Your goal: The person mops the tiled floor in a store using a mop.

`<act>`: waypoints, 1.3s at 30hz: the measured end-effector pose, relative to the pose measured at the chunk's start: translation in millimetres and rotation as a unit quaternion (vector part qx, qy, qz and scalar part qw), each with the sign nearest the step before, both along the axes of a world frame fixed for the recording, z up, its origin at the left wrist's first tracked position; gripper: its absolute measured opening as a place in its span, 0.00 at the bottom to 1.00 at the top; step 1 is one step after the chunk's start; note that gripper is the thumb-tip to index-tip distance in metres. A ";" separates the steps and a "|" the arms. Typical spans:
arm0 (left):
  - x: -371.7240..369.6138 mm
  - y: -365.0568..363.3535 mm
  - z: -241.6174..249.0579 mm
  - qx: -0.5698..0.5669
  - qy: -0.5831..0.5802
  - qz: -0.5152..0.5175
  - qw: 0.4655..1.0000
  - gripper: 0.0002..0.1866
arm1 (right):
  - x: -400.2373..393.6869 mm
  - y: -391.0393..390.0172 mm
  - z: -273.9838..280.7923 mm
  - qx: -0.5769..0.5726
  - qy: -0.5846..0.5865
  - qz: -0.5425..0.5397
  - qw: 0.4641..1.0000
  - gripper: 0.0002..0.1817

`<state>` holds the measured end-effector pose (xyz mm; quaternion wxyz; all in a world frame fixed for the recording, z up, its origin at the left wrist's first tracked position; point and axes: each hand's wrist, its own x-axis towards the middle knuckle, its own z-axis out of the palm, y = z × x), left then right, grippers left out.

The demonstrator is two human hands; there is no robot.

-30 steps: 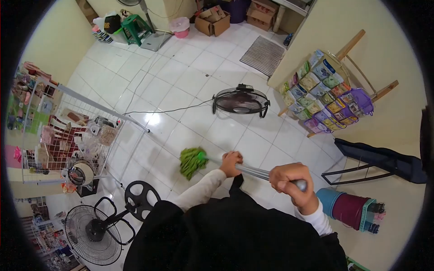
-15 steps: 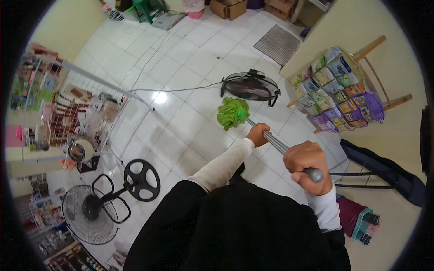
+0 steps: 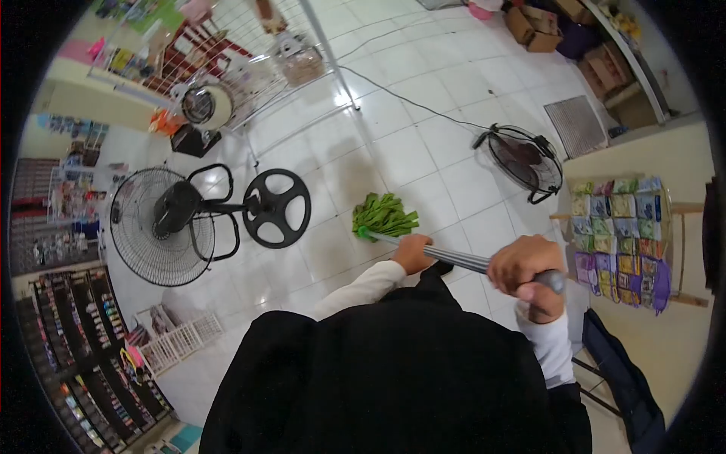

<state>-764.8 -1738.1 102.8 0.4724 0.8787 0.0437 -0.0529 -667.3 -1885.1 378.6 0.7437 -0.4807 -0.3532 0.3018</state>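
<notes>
A mop with a green strip head point(image 3: 387, 216) rests on the white tiled floor in front of me. Its grey striped handle point(image 3: 460, 257) slants from the head up to the right. My left hand point(image 3: 413, 254) is wrapped round the lower part of the handle, not far above the head. Near the top end, just below the rounded grey cap point(image 3: 550, 281), my right hand point(image 3: 527, 266) grips the same handle. Both hands are closed.
A black pedestal fan point(image 3: 174, 212) with a round base point(image 3: 277, 209) stands left of the mop. Another fan point(image 3: 523, 163) sits on the floor at right, its cable point(image 3: 412, 101) crossing the tiles. A white wire rack point(image 3: 333, 60) and a packet display point(image 3: 620, 234) flank the floor.
My view has turned left, so the floor fan and packet display sit further right. The mop head has swept left, closer to the pedestal fan's base. Both hands keep hold of the handle.
</notes>
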 end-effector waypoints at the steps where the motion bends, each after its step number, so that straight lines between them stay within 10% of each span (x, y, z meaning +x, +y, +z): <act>1: -14.4 16.0 2.8 0.012 0.015 0.003 1.000 0.10 | -9.6 16.1 -2.9 -0.006 -0.008 0.021 1.000 0.20; 9: -106.8 99.4 -12.8 0.063 0.108 0.023 0.992 0.08 | -59.1 74.7 -56.6 -0.023 0.045 0.118 0.992 0.16; 20: -108.5 57.9 -57.3 0.096 0.308 -0.131 0.937 0.10 | -96.1 -31.3 -109.2 -0.097 0.145 -0.035 0.984 0.10; 30: 49.9 -193.6 -9.6 0.015 -0.081 -0.171 0.982 0.08 | -32.2 -205.4 22.7 -0.086 0.021 -0.289 0.953 0.14; 39: 151.1 -280.4 -19.3 -0.093 -0.198 -0.165 0.962 0.11 | -15.5 -218.7 8.4 -0.215 -0.251 -0.131 0.935 0.11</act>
